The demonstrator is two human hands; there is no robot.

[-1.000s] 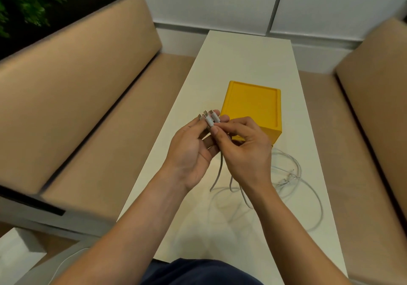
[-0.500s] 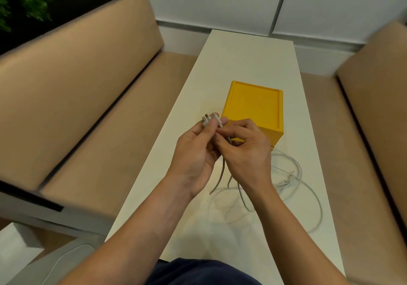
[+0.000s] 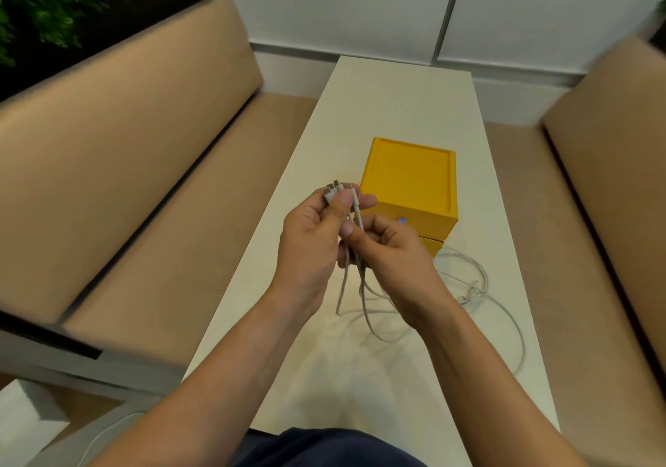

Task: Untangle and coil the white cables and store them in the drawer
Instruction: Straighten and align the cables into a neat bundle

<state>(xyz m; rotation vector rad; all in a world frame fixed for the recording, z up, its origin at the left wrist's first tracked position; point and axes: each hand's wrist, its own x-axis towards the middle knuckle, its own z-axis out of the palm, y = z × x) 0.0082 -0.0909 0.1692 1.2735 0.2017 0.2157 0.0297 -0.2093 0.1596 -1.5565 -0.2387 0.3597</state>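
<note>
Left hand pinches the plug ends of the white cables, bunched together above the worktop. Right hand pinches the strands just below the plugs. Cables hang down between the hands, rest loops loose on the worktop right of them, beside the yellow drawer box. Drawers look closed.

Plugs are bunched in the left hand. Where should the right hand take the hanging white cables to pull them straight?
Pinch the white cables just below the left hand, where the strands hang side by side, coming from the right, where the right hand is now. Lower down they splay into loops on the table, so a grip there would likely miss some.
</note>
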